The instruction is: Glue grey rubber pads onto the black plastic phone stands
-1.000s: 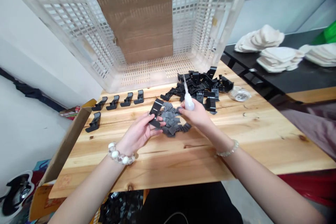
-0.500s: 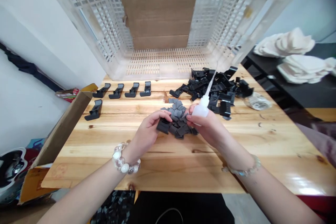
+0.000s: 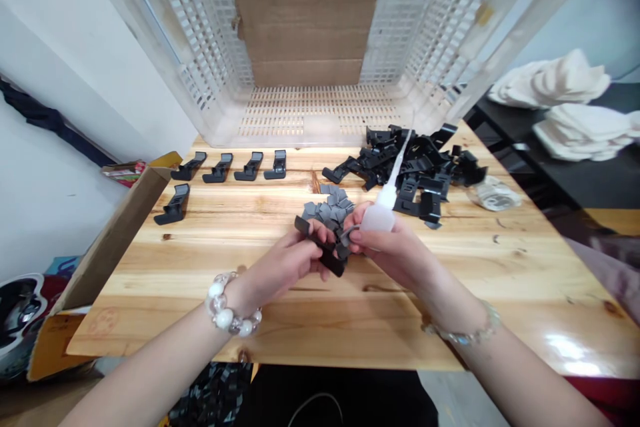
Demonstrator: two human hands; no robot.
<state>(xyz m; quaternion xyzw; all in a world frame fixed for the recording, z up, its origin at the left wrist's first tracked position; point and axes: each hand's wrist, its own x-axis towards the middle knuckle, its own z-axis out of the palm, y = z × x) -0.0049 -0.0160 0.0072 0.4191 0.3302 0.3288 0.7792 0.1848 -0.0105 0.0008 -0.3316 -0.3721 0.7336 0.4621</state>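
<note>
In the head view, my left hand (image 3: 295,255) is closed on a black plastic bracket (image 3: 327,257), tilted down to the right. My right hand (image 3: 387,240) wraps a white squeeze bottle (image 3: 379,217) whose long thin nozzle points up and away. Its fingertips also pinch a small grey piece (image 3: 349,233) close to the bracket's right side; whether the two touch I cannot tell. Just beyond both hands lies a pile of grey square pads (image 3: 327,208), partly hidden by the fingers.
Several black brackets (image 3: 247,165) stand spaced out at the left. A heap of black brackets (image 3: 420,163) fills the back right, beside a clear roll of tape (image 3: 497,193). Behind rises a white plastic crate (image 3: 320,127) with cardboard (image 3: 305,13). White cloth stacks (image 3: 550,80) lie far right.
My left hand has turned the bracket, which now shows its length and slants toward my right hand. My right hand has shifted slightly left with the bottle and a grey piece drawn from the pile.
</note>
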